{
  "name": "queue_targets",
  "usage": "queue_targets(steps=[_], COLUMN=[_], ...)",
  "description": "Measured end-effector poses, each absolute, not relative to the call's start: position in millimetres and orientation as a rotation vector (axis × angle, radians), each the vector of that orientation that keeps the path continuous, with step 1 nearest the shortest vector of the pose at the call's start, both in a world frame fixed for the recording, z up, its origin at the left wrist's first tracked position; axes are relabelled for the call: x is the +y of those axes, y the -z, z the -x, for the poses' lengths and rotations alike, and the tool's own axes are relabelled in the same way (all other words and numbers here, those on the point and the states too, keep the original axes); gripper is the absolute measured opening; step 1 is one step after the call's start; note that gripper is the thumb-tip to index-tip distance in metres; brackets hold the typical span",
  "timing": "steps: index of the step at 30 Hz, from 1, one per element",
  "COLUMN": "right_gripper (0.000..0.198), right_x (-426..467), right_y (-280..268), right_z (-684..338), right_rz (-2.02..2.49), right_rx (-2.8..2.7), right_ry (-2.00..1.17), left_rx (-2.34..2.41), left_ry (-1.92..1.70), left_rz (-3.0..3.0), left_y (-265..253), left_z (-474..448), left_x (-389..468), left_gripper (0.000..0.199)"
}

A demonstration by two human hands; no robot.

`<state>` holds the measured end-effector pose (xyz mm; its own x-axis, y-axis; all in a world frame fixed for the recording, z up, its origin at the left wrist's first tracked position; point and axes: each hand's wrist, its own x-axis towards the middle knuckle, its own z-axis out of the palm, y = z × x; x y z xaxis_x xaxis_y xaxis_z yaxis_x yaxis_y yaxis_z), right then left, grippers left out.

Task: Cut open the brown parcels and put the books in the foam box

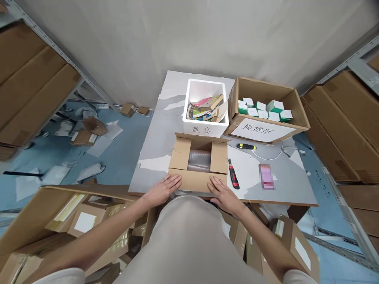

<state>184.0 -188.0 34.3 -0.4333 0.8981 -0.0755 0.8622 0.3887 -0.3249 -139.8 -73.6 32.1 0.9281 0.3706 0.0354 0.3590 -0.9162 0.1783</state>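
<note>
A small cardboard box lies at the table's front edge, its flaps partly unfolded. Through the gap between the side flaps shows clear ribbed wrapping, perhaps bubble wrap; what lies under it I cannot make out. My left hand rests with extended fingers on the near flap's left corner. On the right part of that flap lies my right hand, its fingers spread. Just right of the box is a red and black utility knife. A yellow and black cutter lies farther back.
Behind the box stand a white foam bin of booklets and a large carton holding several green-white small boxes. A blurred pink item lies right on the table. Below left, a big carton holds packages. Shelves flank both sides.
</note>
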Motion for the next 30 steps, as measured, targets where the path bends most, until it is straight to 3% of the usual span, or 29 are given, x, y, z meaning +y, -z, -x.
queue_targets(steps=[4,9,13,17,19,23,27,30], right_gripper=[0.034,0.034,0.027,0.032,0.046,0.11,0.117,0.108], right_x=[-150,-75,-44,-59,-74,-100,-112,-99], right_y=[-74,-97,-85,-80,-80,-66,-51,-55], right_z=[-195,-169,-134,-129,-142,-182,-201,-191], right_rz=[1.628,1.863,2.06,2.306,2.557,2.765,2.662,2.745], right_rx=[-2.422,-2.699,-2.845,-2.73,-2.476,-2.098,-2.065,-2.088], right_ry=[-0.748,-0.539,-0.546,-0.415,-0.34,-0.56,-0.788,-0.601], left_rx=[0.703,0.789,0.784,1.175,1.403,1.649,1.585,1.62], left_ry=[0.029,0.305,0.608,0.544,0.472,0.348,0.269,0.225], left_rz=[-2.723,-2.683,-2.676,-2.755,-2.709,-2.529,-2.455,-2.407], left_y=[-72,-97,-86,-76,-73,-57,-35,-27], left_z=[116,41,-5,1,22,71,96,95], left_x=[-60,-16,2,-7,-12,-16,-21,-26], left_gripper=[0.041,0.035,0.049,0.068,0.09,0.134,0.142,0.139])
